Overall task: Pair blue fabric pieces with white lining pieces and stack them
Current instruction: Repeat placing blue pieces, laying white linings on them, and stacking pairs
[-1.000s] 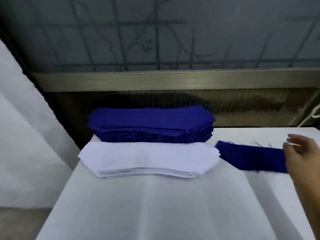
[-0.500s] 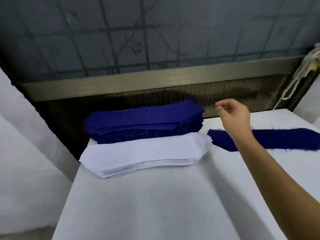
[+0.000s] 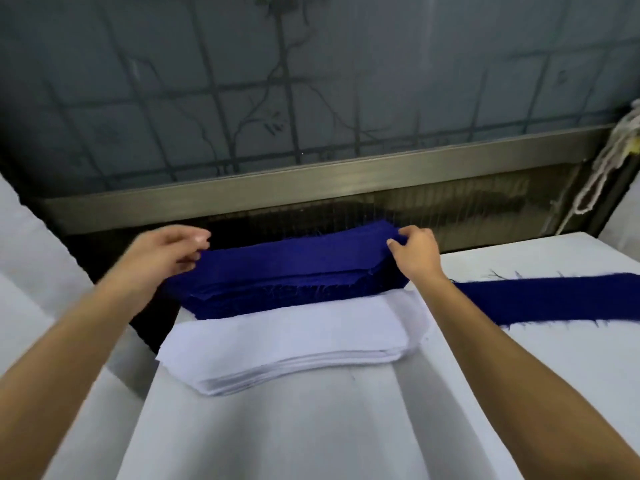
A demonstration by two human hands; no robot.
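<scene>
A thick stack of blue fabric pieces (image 3: pixel 291 271) lies at the far edge of the white table (image 3: pixel 311 427). Just in front of it sits a stack of white lining pieces (image 3: pixel 287 341). My left hand (image 3: pixel 166 252) pinches the left end of the top blue piece, and my right hand (image 3: pixel 415 251) pinches its right end. A single blue piece (image 3: pixel 554 299) lies flat on the table to the right of the stacks, behind my right forearm.
A metal ledge (image 3: pixel 311 181) and a dark mesh panel run behind the table under a frosted window. White cord (image 3: pixel 609 161) hangs at the far right. White cloth (image 3: pixel 20 271) drapes on the left beyond a dark gap.
My right hand left the single blue piece and moved left to the blue stack's right end. My left hand came into view and took the left end.
</scene>
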